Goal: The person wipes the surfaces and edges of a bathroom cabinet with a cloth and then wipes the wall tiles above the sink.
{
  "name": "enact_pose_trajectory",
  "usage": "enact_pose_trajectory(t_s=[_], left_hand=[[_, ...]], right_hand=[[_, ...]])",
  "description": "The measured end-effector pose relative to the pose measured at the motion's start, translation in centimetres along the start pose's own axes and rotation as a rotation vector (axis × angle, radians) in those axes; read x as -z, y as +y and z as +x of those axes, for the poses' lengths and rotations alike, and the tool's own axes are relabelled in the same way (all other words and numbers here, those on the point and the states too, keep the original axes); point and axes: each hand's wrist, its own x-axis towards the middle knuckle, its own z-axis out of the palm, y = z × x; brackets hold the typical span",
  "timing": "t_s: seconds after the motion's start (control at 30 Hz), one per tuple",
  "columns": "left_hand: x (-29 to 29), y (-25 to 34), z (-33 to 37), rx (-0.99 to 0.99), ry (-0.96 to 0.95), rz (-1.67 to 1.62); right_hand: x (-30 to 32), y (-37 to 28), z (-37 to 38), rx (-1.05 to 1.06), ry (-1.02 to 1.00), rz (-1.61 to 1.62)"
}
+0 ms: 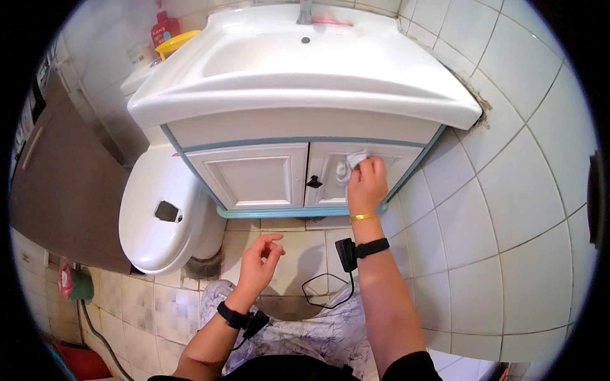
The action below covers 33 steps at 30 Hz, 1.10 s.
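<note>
My right hand (368, 186) pinches a crumpled white cloth or wipe (347, 170) against the right door (325, 157) of a white vanity cabinet with blue trim. Just left of the cloth is a small black knob (314, 182) at the door's inner edge. The left cabinet door (257, 178) is closed beside it. Over the tiled floor, below the cabinet, my left hand (258, 261) hangs in the air, its fingers loosely bent and apart, with nothing in them. Each wrist wears a black strap with a small device.
Above the cabinet sits a white washbasin (254, 82) with a faucet (305, 13) and a pink toothbrush-like item (332, 22). A white toilet (143, 235) stands to the left, near a brown panel (70, 171). A red pump bottle (164, 32) and yellow dish (176, 43) stand behind.
</note>
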Motion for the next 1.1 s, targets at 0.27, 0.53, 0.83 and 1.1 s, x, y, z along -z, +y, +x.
enact_pose_trajectory(t_s=[0.27, 0.53, 0.83, 1.1], left_hand=[[-0.5, -1.0, -0.3, 0.053, 0.002, -0.042], [-0.9, -0.4, -0.1, -0.010, -0.038, -0.043], [-1.3, -0.7, -0.6, 0.037, -0.066, -0.004], [-2.4, 0.2, -0.5, 0.091, -0.084, 0.022]], right_hand=[[3.3, 6.5, 0.4, -0.234, 0.061, -0.182], [4.8, 9.1, -4.3, -0.361, -0.257, -0.157], [5.1, 6.8, 1.9, -0.293, -0.002, -0.025], [3.7, 9.7, -3.8, -0.362, -0.119, -0.033]])
